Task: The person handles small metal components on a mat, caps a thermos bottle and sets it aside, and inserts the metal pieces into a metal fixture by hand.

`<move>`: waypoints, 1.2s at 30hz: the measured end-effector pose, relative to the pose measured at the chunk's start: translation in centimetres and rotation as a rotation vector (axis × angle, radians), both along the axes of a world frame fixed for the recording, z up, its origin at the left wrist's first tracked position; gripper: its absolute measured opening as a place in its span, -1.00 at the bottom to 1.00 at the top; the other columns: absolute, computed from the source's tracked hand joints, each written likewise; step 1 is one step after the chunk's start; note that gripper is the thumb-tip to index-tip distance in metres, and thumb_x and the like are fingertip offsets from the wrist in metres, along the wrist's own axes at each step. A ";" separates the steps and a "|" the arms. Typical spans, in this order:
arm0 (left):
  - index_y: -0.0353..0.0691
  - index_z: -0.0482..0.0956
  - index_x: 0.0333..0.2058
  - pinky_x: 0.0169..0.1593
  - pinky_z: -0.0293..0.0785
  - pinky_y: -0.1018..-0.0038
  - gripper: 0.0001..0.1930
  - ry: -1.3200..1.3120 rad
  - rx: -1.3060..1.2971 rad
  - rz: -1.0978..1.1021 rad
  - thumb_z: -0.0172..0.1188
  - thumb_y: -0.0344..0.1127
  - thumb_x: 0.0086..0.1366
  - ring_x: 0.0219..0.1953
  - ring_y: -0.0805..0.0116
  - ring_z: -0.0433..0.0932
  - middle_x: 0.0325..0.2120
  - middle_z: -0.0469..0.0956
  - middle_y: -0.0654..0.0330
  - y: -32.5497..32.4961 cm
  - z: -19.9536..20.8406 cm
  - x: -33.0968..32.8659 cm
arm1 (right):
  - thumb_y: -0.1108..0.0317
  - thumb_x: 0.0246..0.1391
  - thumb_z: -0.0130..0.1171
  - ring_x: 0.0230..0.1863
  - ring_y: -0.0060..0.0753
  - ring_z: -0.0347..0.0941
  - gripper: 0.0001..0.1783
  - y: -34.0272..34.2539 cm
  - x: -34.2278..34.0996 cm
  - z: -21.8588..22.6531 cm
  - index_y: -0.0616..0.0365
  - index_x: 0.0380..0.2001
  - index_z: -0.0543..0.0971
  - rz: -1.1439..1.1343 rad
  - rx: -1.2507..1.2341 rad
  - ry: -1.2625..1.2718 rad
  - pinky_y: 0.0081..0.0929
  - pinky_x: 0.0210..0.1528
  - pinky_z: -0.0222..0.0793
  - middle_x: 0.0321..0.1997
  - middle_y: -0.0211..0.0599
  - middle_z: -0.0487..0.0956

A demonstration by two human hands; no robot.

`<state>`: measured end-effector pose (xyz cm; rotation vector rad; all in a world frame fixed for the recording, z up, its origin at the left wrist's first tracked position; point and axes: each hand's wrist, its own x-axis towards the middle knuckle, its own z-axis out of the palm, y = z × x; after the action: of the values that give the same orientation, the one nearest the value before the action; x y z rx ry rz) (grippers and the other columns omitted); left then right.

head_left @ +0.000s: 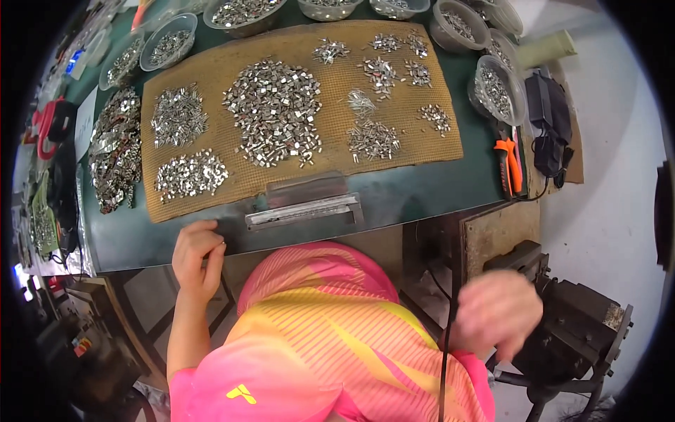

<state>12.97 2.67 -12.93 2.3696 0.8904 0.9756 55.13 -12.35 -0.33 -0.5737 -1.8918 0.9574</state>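
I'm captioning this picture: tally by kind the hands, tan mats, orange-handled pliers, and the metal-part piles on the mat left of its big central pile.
Hands: 2 (left hand, right hand)
Tan mat: 1
Orange-handled pliers: 1
Metal-part piles: 2 (upper pile, lower pile)
Total: 6

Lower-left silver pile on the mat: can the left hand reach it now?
Likely yes: the left hand is at the near edge of the tabletop, and only tabletop and brown mat show between it and the silver pile.
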 end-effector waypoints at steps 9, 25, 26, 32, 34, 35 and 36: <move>-0.27 0.58 -0.28 -0.08 0.56 0.22 -0.80 0.019 -0.020 0.067 0.31 -0.63 0.13 -0.15 -0.02 0.66 -0.33 0.64 0.07 -0.9 3.0 -2.2 | 0.26 0.37 0.08 0.07 0.07 0.57 -0.71 -2.4 -3.7 5.0 0.19 -0.04 0.66 0.545 -0.039 0.076 -0.03 0.23 0.42 -0.04 0.02 0.66; -0.28 0.60 -0.29 -0.13 0.57 0.28 -0.82 -0.050 -0.125 0.070 0.32 -0.63 0.13 -0.20 0.04 0.68 -0.34 0.65 0.04 0.4 3.5 -2.1 | 0.21 0.44 -0.06 0.09 0.13 0.56 -0.67 -4.2 -2.5 10.3 0.14 0.04 0.58 0.416 -0.201 0.125 0.24 0.18 0.45 0.09 0.05 0.60; -0.27 0.60 -0.29 -0.14 0.56 0.29 -0.82 -0.069 -0.138 0.053 0.33 -0.62 0.13 -0.21 0.05 0.68 -0.34 0.65 0.05 0.6 3.5 -1.7 | 0.21 0.44 -0.06 0.09 0.13 0.56 -0.67 -3.8 -2.6 10.1 0.15 0.04 0.58 0.421 -0.192 0.131 0.24 0.18 0.45 0.09 0.05 0.60; -0.28 0.61 -0.28 -0.15 0.56 0.32 -0.82 -0.086 -0.124 0.062 0.34 -0.61 0.14 -0.21 0.07 0.68 -0.33 0.66 0.03 0.8 3.8 -1.3 | 0.20 0.43 -0.05 0.07 0.12 0.56 -0.67 -1.5 -2.0 10.0 0.15 0.02 0.58 0.432 -0.166 0.107 0.23 0.16 0.45 0.07 0.05 0.60; -0.30 0.60 -0.27 -0.11 0.58 0.30 -0.86 -0.197 -0.167 0.078 0.29 -0.61 0.19 -0.21 0.08 0.68 -0.32 0.66 0.01 1.3 4.5 -1.8 | 0.20 0.43 -0.05 0.07 0.12 0.56 -0.67 -1.1 -1.9 10.2 0.15 0.02 0.58 0.429 -0.162 0.090 0.22 0.16 0.45 0.07 0.05 0.60; -0.35 0.54 -0.25 -0.03 0.55 0.23 -0.93 -0.249 -0.155 0.070 0.14 -0.60 0.31 -0.16 0.08 0.63 -0.31 0.63 0.00 2.0 5.9 -2.3 | 0.20 0.43 -0.04 0.06 0.11 0.56 -0.67 -0.9 -2.0 10.2 0.16 0.02 0.58 0.422 -0.162 0.083 0.22 0.16 0.45 0.06 0.05 0.60; -0.34 0.56 -0.25 -0.04 0.58 0.21 -0.90 -0.306 -0.073 0.128 0.19 -0.60 0.26 -0.18 0.05 0.66 -0.29 0.67 -0.03 2.8 7.7 -3.0 | 0.20 0.43 -0.04 0.06 0.11 0.56 -0.67 -0.7 -2.2 10.3 0.16 0.01 0.58 0.415 -0.163 0.075 0.22 0.16 0.45 0.06 0.05 0.60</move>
<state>10.01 5.45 -5.20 2.0493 0.9467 1.2908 52.91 -13.03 9.94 -0.2332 -1.9133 1.3896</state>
